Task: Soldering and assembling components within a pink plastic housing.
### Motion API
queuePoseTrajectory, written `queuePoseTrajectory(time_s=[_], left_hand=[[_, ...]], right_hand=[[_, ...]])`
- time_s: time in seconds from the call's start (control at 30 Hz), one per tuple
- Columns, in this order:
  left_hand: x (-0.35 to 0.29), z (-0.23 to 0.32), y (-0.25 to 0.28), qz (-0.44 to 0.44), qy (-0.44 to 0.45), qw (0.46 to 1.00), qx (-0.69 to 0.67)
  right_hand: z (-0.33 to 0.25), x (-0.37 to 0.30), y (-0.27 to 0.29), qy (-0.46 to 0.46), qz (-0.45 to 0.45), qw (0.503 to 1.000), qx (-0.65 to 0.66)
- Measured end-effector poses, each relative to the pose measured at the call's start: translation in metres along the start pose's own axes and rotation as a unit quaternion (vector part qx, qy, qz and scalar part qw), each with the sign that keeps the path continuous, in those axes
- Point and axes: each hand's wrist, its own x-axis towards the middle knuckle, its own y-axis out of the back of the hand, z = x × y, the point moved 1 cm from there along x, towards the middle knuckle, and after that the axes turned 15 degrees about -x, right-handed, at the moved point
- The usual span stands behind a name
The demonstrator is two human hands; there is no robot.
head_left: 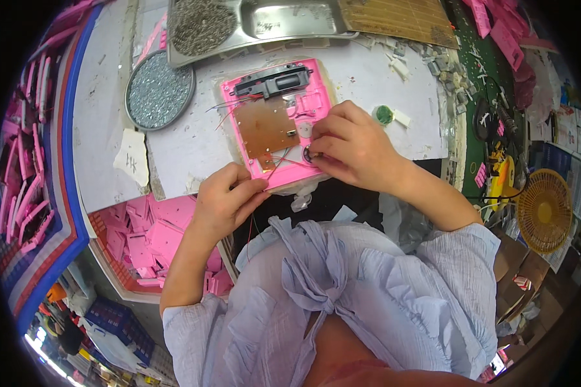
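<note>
A flat pink plastic housing (292, 173) lies tilted on the worktable in front of me. Inside it sit a brown circuit board (259, 129) and a black-grey mechanism (284, 82) along the far edge. At the housing's near left corner, my left hand (221, 198) pinches thin wires, whose red and dark ends hang below the fingers. My right hand (358, 145) reaches over the right side, its fingertips closed on a small dark round part (307, 154) set in the housing. A pale round piece (305, 130) shows just beyond those fingers.
A round tray of small metal parts (159, 90) stands left, with a steel tray (290, 18) behind. A green round object (383, 115) lies right of the housing. Pink pieces fill a crate (97, 222) below left. A yellow fan (544, 211) is far right.
</note>
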Motion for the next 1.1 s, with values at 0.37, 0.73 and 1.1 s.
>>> queuePoseTrajectory(time_s=[0.37,0.73,1.1], left_hand=[[0.024,0.037,0.020,-0.132,0.113,0.984,0.030],[0.234,-0.031,0.053,-0.021,-0.064,0.971,0.231],[0.290,-0.077,0.035,-0.150,-0.087,0.918,0.356]], right_hand=[[0.122,-0.030,0.058,-0.218,0.045,0.950,-0.221],[0.086,-0.048,0.065,-0.403,0.134,0.901,0.089],[0.054,-0.066,0.071,-0.392,0.114,0.847,0.340]])
